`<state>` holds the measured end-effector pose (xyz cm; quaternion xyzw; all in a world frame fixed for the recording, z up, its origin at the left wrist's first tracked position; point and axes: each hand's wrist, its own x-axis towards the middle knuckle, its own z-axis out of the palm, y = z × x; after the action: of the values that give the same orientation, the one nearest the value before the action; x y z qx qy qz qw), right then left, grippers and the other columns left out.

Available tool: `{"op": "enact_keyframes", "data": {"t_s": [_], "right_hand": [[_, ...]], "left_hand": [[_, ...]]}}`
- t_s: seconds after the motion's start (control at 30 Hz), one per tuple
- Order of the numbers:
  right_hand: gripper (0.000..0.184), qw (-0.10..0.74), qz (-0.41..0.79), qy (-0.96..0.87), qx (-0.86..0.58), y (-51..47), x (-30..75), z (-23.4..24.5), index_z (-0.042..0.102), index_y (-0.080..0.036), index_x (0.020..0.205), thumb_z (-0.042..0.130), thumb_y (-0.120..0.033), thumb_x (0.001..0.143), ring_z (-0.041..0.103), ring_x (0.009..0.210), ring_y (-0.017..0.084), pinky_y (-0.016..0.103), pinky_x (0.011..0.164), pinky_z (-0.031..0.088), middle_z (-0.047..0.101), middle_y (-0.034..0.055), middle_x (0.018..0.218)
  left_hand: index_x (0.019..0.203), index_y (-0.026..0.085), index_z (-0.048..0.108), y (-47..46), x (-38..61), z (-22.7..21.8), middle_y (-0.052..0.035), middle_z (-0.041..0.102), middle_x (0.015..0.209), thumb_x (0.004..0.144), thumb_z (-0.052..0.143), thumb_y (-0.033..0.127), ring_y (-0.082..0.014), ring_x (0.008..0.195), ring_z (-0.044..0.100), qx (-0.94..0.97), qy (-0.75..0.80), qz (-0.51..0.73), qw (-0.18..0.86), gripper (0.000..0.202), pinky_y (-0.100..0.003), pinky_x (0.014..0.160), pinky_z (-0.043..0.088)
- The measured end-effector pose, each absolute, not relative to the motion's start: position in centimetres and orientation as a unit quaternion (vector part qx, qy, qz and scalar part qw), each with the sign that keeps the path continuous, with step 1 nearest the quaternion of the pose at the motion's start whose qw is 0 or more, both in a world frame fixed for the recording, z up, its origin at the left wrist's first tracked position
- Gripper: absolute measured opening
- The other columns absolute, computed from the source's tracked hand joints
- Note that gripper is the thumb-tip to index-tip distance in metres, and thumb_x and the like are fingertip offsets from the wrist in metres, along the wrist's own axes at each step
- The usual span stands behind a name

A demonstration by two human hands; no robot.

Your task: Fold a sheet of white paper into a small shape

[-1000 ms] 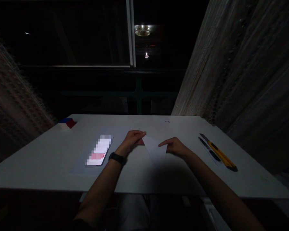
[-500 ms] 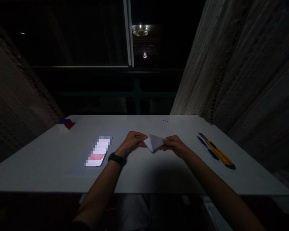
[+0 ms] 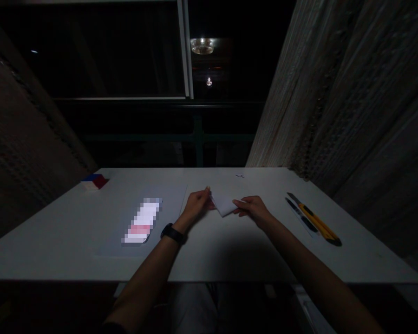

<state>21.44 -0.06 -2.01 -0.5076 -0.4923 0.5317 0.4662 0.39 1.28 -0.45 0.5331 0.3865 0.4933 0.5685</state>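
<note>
A small folded sheet of white paper (image 3: 225, 204) is held just above the white table (image 3: 209, 253), its lower corner pointing toward me. My left hand (image 3: 197, 204), with a dark watch on its wrist, pinches the paper's left side, thumb up near the top edge. On the opposite side my right hand (image 3: 253, 208) grips the paper between thumb and fingers, the thumb lying on its face. The fingers partly cover both side edges, and the back of the paper is hidden.
Left of my hands a lit phone (image 3: 142, 221) lies on a pale sheet (image 3: 107, 248). A cube puzzle (image 3: 93, 182) sits far left. To the right are a yellow utility knife (image 3: 318, 223) and a pen-like tool (image 3: 301, 215). Tiny scraps (image 3: 239, 176) lie at the back.
My left hand has turned, its thumb rising to the paper's top left. The raised triangular flap facing me now looks flatter and the paper wider. My right hand has stayed nearly in place.
</note>
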Motion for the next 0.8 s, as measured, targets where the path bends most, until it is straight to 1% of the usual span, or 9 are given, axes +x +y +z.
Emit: {"op": "enact_keyframes", "data": {"t_s": [0.07,0.13,0.23,0.33,0.47,0.53,0.63,0.7,0.8], "right_hand": [[0.031,0.469,0.528,-0.491,-0.510,-0.11,21.32,-1.90,0.065,-0.011,0.060,0.077,-0.039,0.057,0.060,0.048,0.014,0.020,0.041,0.046,0.066,0.0087,0.054],[0.031,0.467,0.528,-0.494,-0.509,-0.21,21.22,-1.77,0.065,-0.010,0.060,0.077,-0.039,0.057,0.060,0.048,0.013,0.020,0.042,0.046,0.066,0.0089,0.055],[0.030,0.469,0.530,-0.499,-0.500,-0.34,21.12,-1.70,0.065,-0.011,0.063,0.077,-0.038,0.058,0.060,0.048,0.013,0.021,0.044,0.047,0.066,0.0084,0.056],[0.033,0.483,0.532,-0.497,-0.486,-0.34,21.18,-1.82,0.064,-0.013,0.074,0.078,-0.035,0.055,0.062,0.051,0.015,0.022,0.045,0.048,0.066,0.0056,0.060],[0.048,0.480,0.544,-0.512,-0.460,-0.34,21.44,-1.88,0.060,-0.018,0.098,0.078,-0.034,0.056,0.063,0.054,0.015,0.024,0.049,0.050,0.064,0.0015,0.063],[0.051,0.476,0.548,-0.516,-0.455,-0.37,21.48,-1.85,0.059,-0.020,0.104,0.076,-0.037,0.059,0.064,0.058,0.016,0.024,0.050,0.051,0.064,0.0012,0.065],[0.045,0.486,0.554,-0.503,-0.451,-0.37,21.32,-1.89,0.063,-0.020,0.098,0.075,-0.039,0.059,0.063,0.066,0.017,0.027,0.055,0.053,0.064,0.0026,0.073],[0.038,0.506,0.555,-0.478,-0.456,-0.30,21.15,-2.01,0.065,-0.018,0.086,0.077,-0.039,0.056,0.062,0.068,0.017,0.030,0.060,0.055,0.063,0.0024,0.072],[0.030,0.529,0.560,-0.446,-0.457,-0.19,21.03,-2.14,0.064,-0.016,0.069,0.080,-0.035,0.052,0.061,0.071,0.017,0.033,0.067,0.055,0.062,0.0023,0.070]], "left_hand": [[0.077,0.008,0.064,1.19,0.55,-0.45,-0.0078,0.065,0.071,0.062,0.067,0.053,-0.0167,0.066,0.063,0.532,0.394,0.508,0.551,0.048,-0.031,0.064,0.054],[0.082,0.008,0.065,1.17,0.68,-0.51,-0.0069,0.066,0.071,0.058,0.074,0.041,-0.0163,0.066,0.062,0.532,0.408,0.520,0.529,0.042,-0.029,0.064,0.053],[0.087,0.009,0.065,1.22,0.76,-0.58,-0.0018,0.063,0.060,0.056,0.076,0.029,-0.0135,0.058,0.060,0.516,0.420,0.537,0.519,0.039,-0.027,0.061,0.051],[0.092,0.009,0.064,1.29,0.71,-0.61,0.0016,0.059,0.054,0.055,0.076,0.025,-0.0115,0.054,0.058,0.501,0.414,0.548,0.526,0.041,-0.025,0.058,0.050],[0.086,0.009,0.065,1.34,0.67,-0.73,-0.0007,0.062,0.060,0.054,0.077,0.025,-0.0125,0.058,0.060,0.489,0.407,0.549,0.542,0.038,-0.025,0.061,0.050],[0.083,0.010,0.065,1.30,0.72,-0.80,-0.0016,0.063,0.063,0.053,0.078,0.025,-0.0129,0.060,0.060,0.484,0.403,0.549,0.550,0.036,-0.026,0.063,0.051],[0.080,0.010,0.065,1.17,0.82,-0.83,-0.0026,0.064,0.066,0.052,0.078,0.024,-0.0137,0.062,0.061,0.481,0.395,0.548,0.559,0.034,-0.027,0.064,0.051],[0.078,0.010,0.065,1.08,0.85,-0.77,-0.0031,0.064,0.066,0.052,0.078,0.024,-0.0139,0.062,0.061,0.486,0.392,0.546,0.559,0.033,-0.028,0.064,0.052],[0.077,0.009,0.065,1.03,0.83,-0.65,-0.0032,0.064,0.064,0.052,0.079,0.024,-0.0132,0.060,0.060,0.496,0.395,0.541,0.553,0.032,-0.027,0.063,0.051]]}}
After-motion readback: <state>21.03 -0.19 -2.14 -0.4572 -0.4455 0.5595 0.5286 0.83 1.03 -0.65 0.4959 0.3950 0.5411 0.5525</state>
